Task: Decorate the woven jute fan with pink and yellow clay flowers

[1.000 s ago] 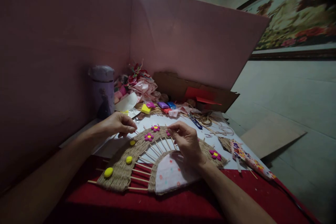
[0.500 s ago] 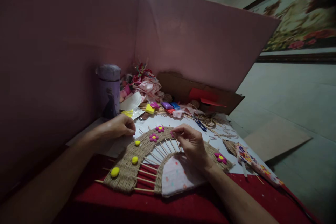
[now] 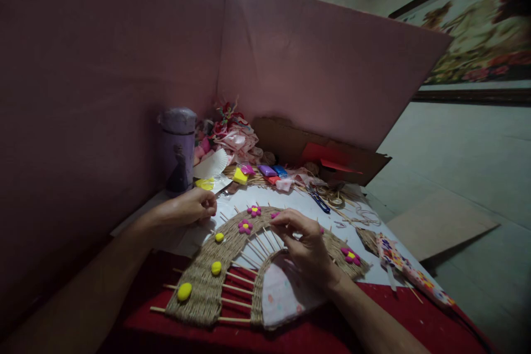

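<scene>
At the near edge of the red-clothed table (image 3: 398,310), a fan-shaped twine panel (image 3: 199,301), woven on thin sticks (image 3: 234,319), lay partly on a white sheet (image 3: 265,194). Toward its left end, three yellow clay balls (image 3: 185,291) had no petals and were judged unfinished. Farther around the band, three magenta clay flowers (image 3: 245,226) with yellow centres, two at upper left and one at the right end, appeared complete; two others, partly covered by the right hand (image 3: 305,240), could not be assessed. That hand's thumb and fingers were bent together over the band; whether they gripped a petal was unclear. Beyond the panel's outer left edge, the left hand (image 3: 199,206) was curled, its contents, if any, hidden. Toward the table's far edge lay blue-handled scissors (image 3: 318,199) and a yellow clay packet (image 3: 240,176); a purple tumbler (image 3: 178,152) stood near the far left corner.
</scene>
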`<state>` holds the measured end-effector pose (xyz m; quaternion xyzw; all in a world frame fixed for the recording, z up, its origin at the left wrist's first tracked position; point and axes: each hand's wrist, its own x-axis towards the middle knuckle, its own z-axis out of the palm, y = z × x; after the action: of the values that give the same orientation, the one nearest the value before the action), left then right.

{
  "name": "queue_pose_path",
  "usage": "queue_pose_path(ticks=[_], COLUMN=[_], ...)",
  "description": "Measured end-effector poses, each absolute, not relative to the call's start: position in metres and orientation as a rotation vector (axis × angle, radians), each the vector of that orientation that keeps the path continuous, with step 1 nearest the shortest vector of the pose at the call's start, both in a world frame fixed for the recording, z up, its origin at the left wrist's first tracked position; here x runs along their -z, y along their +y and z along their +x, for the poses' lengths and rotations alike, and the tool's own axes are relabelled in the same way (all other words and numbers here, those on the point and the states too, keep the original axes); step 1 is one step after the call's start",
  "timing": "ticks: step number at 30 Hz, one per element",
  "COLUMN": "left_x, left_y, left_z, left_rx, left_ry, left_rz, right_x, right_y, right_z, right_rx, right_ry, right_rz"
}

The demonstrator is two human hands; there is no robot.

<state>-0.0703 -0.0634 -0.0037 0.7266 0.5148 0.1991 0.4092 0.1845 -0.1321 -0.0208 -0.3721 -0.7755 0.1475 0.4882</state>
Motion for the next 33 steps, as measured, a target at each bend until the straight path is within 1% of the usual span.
queue_pose_path(ticks=[5, 12, 17, 20, 23, 27, 33], left_x=[0.008, 0.003, 0.002, -0.003, -0.01, -0.013, -0.016], left_y=[-0.066, -0.074, -0.072, -0.073, -0.077, -0.079, -0.081], left_z=[-0.069, -0.066, -0.066, -0.065, -0.064, -0.065, -0.068], left_rx=[-0.504, -0.491, -0.519, -0.611, -0.725, -0.754, -0.752], left_ry=[1.275, 1.373, 1.375, 1.324, 1.244, 1.142, 1.015], left_rz=[1.772, 1.765, 1.706, 1.584, 1.46, 1.283, 1.257], right_x=[0.017, 0.017, 0.015, 0.01, 0.008, 0.014, 0.025], right_y=[-0.138, -0.143, -0.149, -0.154, -0.157, -0.157, -0.156], right_z=[0.182, 0.18, 0.176, 0.172, 0.167, 0.163, 0.161], right_rx=[-0.307, -0.259, -0.239, -0.209, -0.122, -0.045, -0.02], right_ry=[-1.994, -2.172, -2.336, -2.403, -2.445, -2.429, -2.362], right_rz=[-0.803, -0.709, -0.737, -0.771, -0.912, -1.064, -0.993])
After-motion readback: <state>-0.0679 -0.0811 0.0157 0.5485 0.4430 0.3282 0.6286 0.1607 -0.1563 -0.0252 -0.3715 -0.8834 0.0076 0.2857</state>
